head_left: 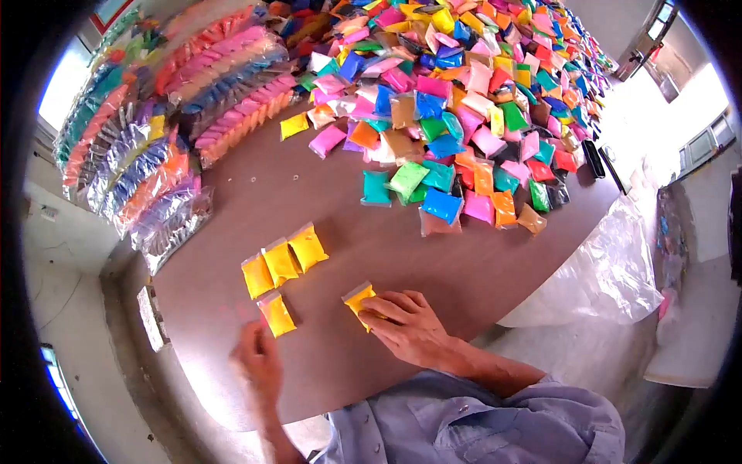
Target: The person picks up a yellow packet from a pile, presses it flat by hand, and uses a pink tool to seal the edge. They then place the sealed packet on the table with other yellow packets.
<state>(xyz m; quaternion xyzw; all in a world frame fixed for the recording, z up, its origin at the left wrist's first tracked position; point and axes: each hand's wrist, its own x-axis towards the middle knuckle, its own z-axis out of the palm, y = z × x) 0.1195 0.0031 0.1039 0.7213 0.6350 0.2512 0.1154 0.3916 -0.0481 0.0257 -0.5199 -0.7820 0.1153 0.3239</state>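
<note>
My right hand (408, 326) has its fingers over a small clear bag of yellow material (358, 298) on the brown table (371, 259), and covers part of it. My left hand (256, 359) is smeared by motion near the table's front left, just below a single yellow packet (277, 314); its fingers do not show clearly. Above that packet, a short row of 3 more yellow packets (281, 263) lies side by side at a slant.
A large heap of small packets in many colours (448, 116) covers the table's far side. Long clear bags filled with rows of packets (147, 162) are stacked at the far left. A clear plastic sheet (595, 271) hangs past the right edge.
</note>
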